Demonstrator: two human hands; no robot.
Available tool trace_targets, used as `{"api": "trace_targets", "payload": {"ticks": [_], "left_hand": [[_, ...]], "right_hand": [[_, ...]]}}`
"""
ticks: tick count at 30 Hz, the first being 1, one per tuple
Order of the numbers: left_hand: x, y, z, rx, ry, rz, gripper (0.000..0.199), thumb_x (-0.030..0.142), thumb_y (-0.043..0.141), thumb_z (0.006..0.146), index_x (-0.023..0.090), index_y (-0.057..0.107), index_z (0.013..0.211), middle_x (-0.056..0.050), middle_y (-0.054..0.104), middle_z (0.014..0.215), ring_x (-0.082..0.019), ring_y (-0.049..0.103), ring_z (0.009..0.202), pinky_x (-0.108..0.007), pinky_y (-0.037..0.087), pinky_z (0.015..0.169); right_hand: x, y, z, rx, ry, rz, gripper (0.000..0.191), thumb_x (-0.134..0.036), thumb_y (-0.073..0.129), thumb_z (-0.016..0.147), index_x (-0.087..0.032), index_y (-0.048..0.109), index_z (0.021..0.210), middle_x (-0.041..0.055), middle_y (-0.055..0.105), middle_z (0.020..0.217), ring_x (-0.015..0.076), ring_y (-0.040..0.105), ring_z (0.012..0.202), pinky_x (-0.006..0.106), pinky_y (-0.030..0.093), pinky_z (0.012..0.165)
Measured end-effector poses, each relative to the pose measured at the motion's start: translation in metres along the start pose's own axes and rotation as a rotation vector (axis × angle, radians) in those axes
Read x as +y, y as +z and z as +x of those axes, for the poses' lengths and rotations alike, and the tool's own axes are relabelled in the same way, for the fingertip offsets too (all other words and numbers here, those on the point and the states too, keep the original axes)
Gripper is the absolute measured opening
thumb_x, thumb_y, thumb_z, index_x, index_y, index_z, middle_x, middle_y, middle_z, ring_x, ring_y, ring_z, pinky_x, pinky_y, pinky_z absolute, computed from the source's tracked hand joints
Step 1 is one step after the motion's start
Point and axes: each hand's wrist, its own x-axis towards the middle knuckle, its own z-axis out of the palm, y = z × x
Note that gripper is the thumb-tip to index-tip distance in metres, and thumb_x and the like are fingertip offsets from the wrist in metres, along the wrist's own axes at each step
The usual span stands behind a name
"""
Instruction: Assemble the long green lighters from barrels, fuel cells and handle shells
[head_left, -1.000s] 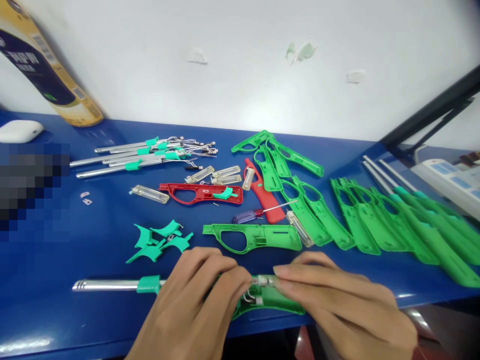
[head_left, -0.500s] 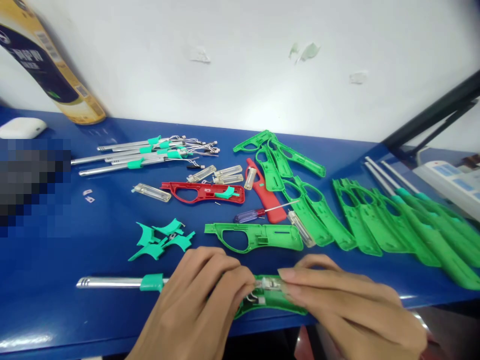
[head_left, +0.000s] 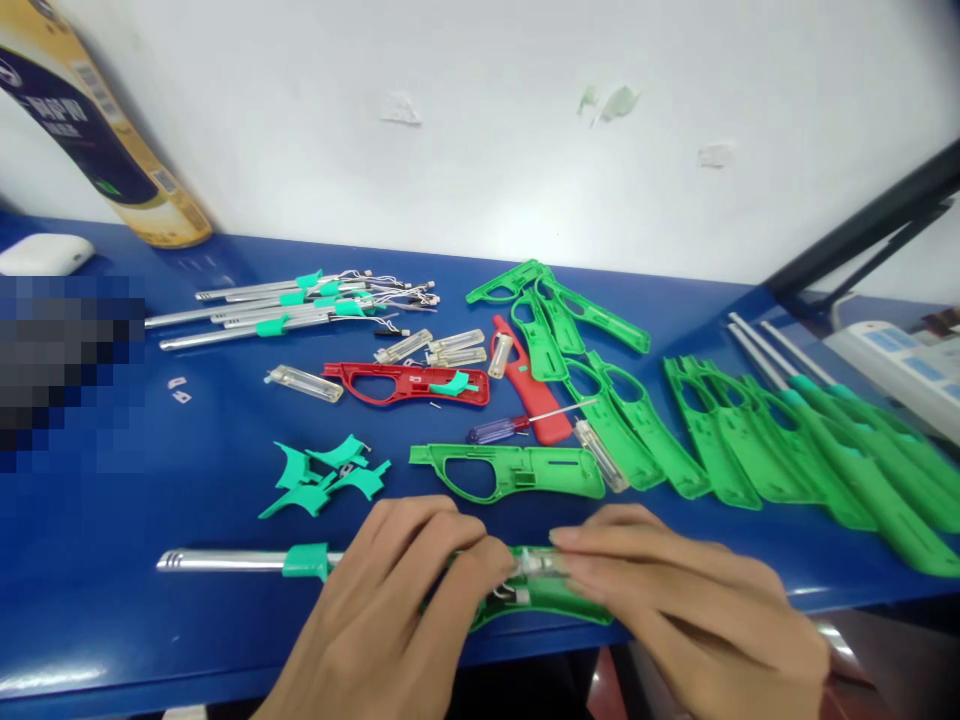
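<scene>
Near the table's front edge lies a green handle half (head_left: pixel 544 608) with a clear fuel tank (head_left: pixel 536 562) and a small black part with white wires in it. A silver metal tube (head_left: pixel 225 561) with a teal collar (head_left: pixel 306 561) extends to the left from under my left hand (head_left: pixel 397 600). That hand is closed around the handle's left part, fingertips at the tank's left end. My right hand (head_left: pixel 675 600) has its fingers together, pressing on the tank's right end. Its thumb is hidden.
Behind the hands lie another green half (head_left: pixel 525 472), teal triggers (head_left: pixel 300 498), a screwdriver (head_left: pixel 499 431), a red half (head_left: pixel 405 385) and several metal tubes (head_left: pixel 255 318). More green handles (head_left: pixel 795 450) lie at the right. A yellow bottle (head_left: pixel 112 130) stands back left.
My right hand has shifted slightly left along the tank. The fingers of my left hand have moved a little right. The handle and tube have hardly moved.
</scene>
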Motion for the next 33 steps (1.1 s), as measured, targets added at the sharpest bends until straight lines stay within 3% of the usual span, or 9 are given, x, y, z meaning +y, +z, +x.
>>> {"api": "trace_targets", "payload": {"ticks": [6,9,13,17,25,29,33], "left_hand": [[0.006,0.004,-0.009,0.112,-0.054,0.137,0.03,0.023,0.062,0.104,0.016,0.065,0.134,-0.006,0.067,0.12,-0.021,0.055,0.119,-0.035,0.044,0.104],[0.006,0.006,-0.016,0.078,-0.032,0.168,0.029,0.026,0.061,0.105,0.018,0.066,0.133,-0.005,0.069,0.124,-0.022,0.057,0.121,-0.039,0.045,0.105],[0.001,0.006,-0.023,-0.018,-0.014,0.214,0.031,0.024,0.049,0.109,0.025,0.065,0.135,-0.002,0.07,0.13,-0.024,0.059,0.123,-0.044,0.046,0.104],[-0.002,0.004,-0.026,-0.047,0.015,0.27,0.033,0.019,0.052,0.105,0.027,0.067,0.133,-0.005,0.069,0.133,-0.027,0.064,0.117,-0.047,0.05,0.099],[0.005,0.007,-0.021,0.055,0.077,0.43,0.03,0.024,0.052,0.107,0.017,0.065,0.133,-0.008,0.069,0.115,-0.023,0.064,0.107,-0.041,0.049,0.095],[0.005,0.009,-0.021,0.064,0.067,0.413,0.029,0.024,0.049,0.109,0.017,0.066,0.131,-0.007,0.067,0.117,-0.023,0.061,0.108,-0.042,0.043,0.099],[0.004,0.008,-0.022,0.053,0.06,0.385,0.029,0.022,0.051,0.108,0.02,0.067,0.132,-0.007,0.066,0.117,-0.022,0.06,0.109,-0.041,0.04,0.101]], "right_hand": [[-0.003,-0.001,0.003,-0.003,0.058,-0.187,0.015,-0.019,0.066,0.1,-0.023,0.077,0.11,0.0016,0.077,0.104,0.0097,0.076,0.095,0.015,0.06,0.087],[-0.004,-0.004,-0.002,-0.028,0.038,-0.229,0.016,-0.02,0.062,0.102,-0.022,0.077,0.109,0.0026,0.075,0.103,0.0091,0.075,0.094,0.014,0.059,0.086],[-0.003,-0.007,-0.01,-0.051,0.03,-0.248,0.017,-0.021,0.063,0.102,-0.025,0.075,0.113,0.0015,0.074,0.107,0.0101,0.074,0.102,0.015,0.06,0.088],[-0.001,-0.005,-0.012,-0.071,0.024,-0.257,0.018,-0.023,0.064,0.102,-0.028,0.074,0.116,-0.0004,0.073,0.106,0.009,0.072,0.101,0.016,0.059,0.088],[0.001,-0.003,-0.013,-0.099,0.026,-0.223,0.025,-0.016,0.064,0.101,-0.026,0.073,0.121,0.0019,0.073,0.106,0.011,0.07,0.098,0.02,0.06,0.081],[0.003,-0.003,-0.017,-0.122,0.012,-0.202,0.035,-0.008,0.063,0.097,-0.025,0.072,0.127,0.0049,0.072,0.11,0.0143,0.07,0.099,0.025,0.062,0.079],[0.0,-0.004,-0.018,-0.119,0.014,-0.25,0.034,-0.009,0.065,0.096,-0.026,0.075,0.123,0.0049,0.073,0.106,0.015,0.071,0.094,0.026,0.062,0.076]]}}
